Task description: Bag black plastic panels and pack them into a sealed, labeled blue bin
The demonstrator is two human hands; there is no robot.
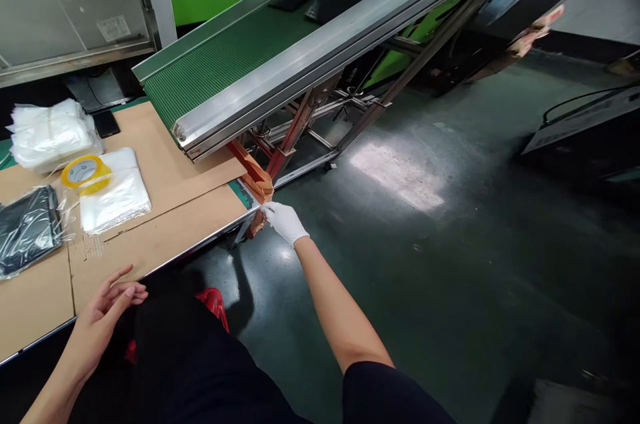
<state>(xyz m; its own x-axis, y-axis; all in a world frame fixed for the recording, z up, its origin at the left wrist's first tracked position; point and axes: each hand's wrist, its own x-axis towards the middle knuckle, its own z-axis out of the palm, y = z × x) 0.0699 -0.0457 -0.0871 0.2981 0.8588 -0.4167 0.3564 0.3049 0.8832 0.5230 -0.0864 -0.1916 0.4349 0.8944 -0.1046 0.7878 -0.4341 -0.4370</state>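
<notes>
Orange strip (256, 179), creased, folded; 11 o'clock from gloved right hand (286, 221), at its fingertips, can't tell if gripped; 1–2 o'clock from released left hand (111, 303)

Moderately dim overall. A pale patch of light glares on the dark floor (395, 174), washed out at its middle, with a smaller shine near the desk (165, 231). The conveyor's metal rail (320, 34) gleams. Shadow swallows the space under the desk. The far right looks smeared and soft.
</notes>
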